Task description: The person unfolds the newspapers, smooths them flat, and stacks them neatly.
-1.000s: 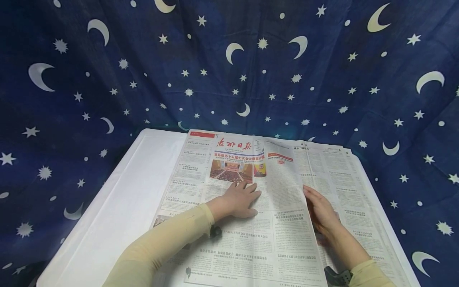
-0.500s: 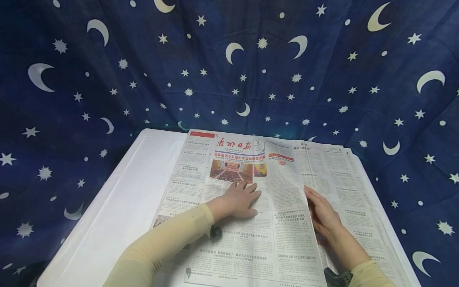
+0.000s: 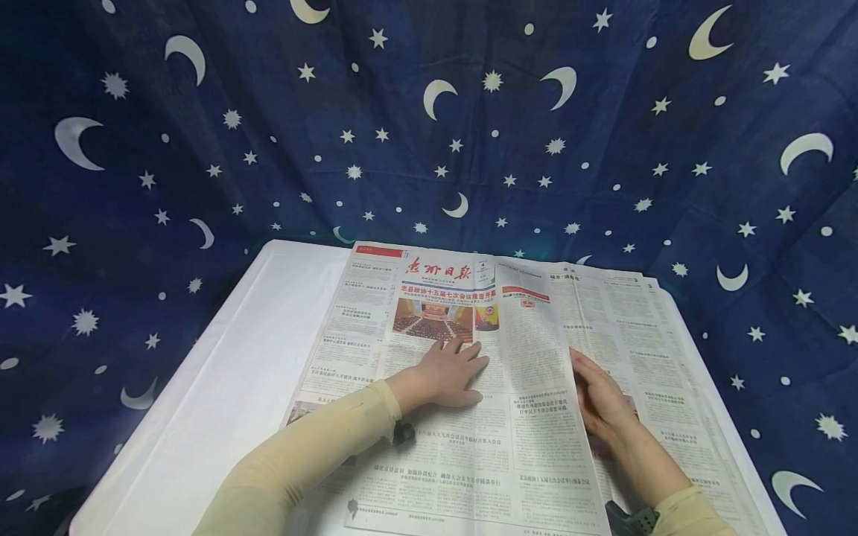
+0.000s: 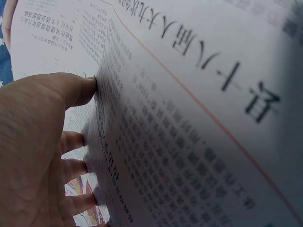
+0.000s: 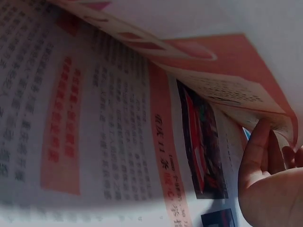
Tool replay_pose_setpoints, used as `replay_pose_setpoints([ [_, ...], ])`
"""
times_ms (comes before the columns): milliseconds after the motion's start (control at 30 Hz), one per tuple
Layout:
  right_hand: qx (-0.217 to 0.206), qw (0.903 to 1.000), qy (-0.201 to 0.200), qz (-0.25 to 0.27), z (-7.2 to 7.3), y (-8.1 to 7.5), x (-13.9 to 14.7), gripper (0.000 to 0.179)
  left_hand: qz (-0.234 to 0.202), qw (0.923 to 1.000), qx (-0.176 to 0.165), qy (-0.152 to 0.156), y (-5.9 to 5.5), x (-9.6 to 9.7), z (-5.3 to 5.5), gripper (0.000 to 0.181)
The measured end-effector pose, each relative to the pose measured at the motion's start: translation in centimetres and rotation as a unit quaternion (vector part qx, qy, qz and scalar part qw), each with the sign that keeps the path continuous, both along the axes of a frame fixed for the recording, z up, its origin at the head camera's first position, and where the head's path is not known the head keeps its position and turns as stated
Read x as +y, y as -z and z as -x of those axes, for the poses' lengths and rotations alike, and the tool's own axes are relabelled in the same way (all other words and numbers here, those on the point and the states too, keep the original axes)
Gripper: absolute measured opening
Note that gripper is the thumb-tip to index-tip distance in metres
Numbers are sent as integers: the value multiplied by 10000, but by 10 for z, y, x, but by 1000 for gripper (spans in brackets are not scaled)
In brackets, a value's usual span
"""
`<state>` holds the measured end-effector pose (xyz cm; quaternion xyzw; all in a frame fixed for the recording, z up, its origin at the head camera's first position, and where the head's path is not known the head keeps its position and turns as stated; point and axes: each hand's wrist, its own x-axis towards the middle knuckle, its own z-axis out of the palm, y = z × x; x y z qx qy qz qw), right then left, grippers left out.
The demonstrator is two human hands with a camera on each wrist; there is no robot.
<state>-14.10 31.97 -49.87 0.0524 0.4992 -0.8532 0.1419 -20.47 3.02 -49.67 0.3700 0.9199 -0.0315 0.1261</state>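
A newspaper (image 3: 442,454) with a red masthead and a colour photo lies on the white table, its front sheet folded over from the right. My left hand (image 3: 447,374) rests on this sheet, fingers spread; in the left wrist view its thumb and fingertips touch the print. At the sheet's right edge, my right hand (image 3: 603,398) holds the page between thumb and fingers. The right wrist view shows the lifted page (image 5: 222,61) bowing over another printed page (image 5: 109,127) with red headings and a dark photo. Part of that hand is hidden by the page.
More newspaper pages (image 3: 643,357) spread to the right, almost to the table's edge. The white tabletop (image 3: 221,387) shows on the left. Behind the table hangs a dark blue cloth (image 3: 402,112) with moons and stars.
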Motion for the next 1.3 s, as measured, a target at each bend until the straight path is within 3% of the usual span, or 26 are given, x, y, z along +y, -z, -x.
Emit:
replay_pose_setpoints([
  [133, -10, 9973, 173, -715, 3, -1, 2, 48, 3, 10000, 10, 7, -1, 0, -1, 75],
  [267, -105, 9875, 343, -1534, 8, -3, 6, 58, 3, 10000, 30, 12, -2, 0, -1, 75],
  [633, 22, 9601, 102, -2794, 19, -3, 10, 71, -151, 9998, -140, -1, -4, 1, 0, 76],
  [767, 358, 9523, 28, -3029, 21, -9, 6, 69, -525, 9974, -453, -171, -6, 0, 1, 79],
  [867, 665, 9491, -64, -3079, 20, -17, 2, 68, -1087, 9916, -647, -273, -9, 1, 1, 82],
  [933, 862, 9475, -114, -3077, 18, -24, -2, 68, -1668, 9822, -814, -280, -14, 4, 0, 82],
  [1000, 1069, 9462, -176, -3048, 17, -30, -7, 67, -2324, 9658, -1117, -274, -22, 8, -3, 83],
  [1133, 1398, 9444, -256, -2964, 15, -40, -20, 66, -3469, 9160, -1981, -364, -42, 17, -10, 84],
  [1233, 1511, 9434, -259, -2940, 14, -47, -30, 65, -3926, 8815, -2560, -578, -55, 22, -14, 86],
  [1300, 1575, 9421, -251, -2951, 14, -49, -36, 64, -4087, 8644, -2820, -789, -61, 24, -16, 88],
])
